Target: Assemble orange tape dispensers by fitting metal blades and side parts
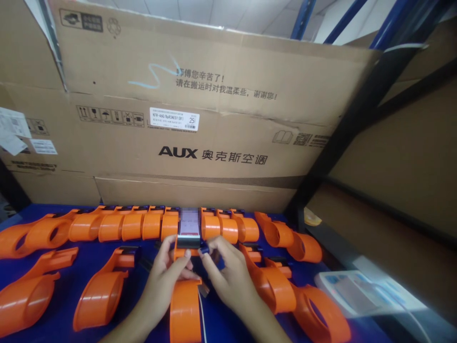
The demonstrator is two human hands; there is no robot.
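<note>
My left hand (171, 267) is closed around the narrow upper end of an orange plastic holder (185, 309), whose wide loop hangs below the fingers. A black piece (188, 240) sits at the top of that end, and above it rises a pale printed panel (189, 221), partly blurred. Close to the right side of the holder, my right hand (226, 267) pinches a small dark blue piece (204, 249) between thumb and forefinger. Whether that piece touches the holder I cannot tell. A thin white cable (203, 309) runs down beside the loop.
Several similar orange holders (110, 226) line the back of the blue table surface (143, 295), with more at both sides. Behind stands a large cardboard sheet (221, 119). At the right lie a pale flat device (357, 290) with a cable and a dark rack post (332, 124).
</note>
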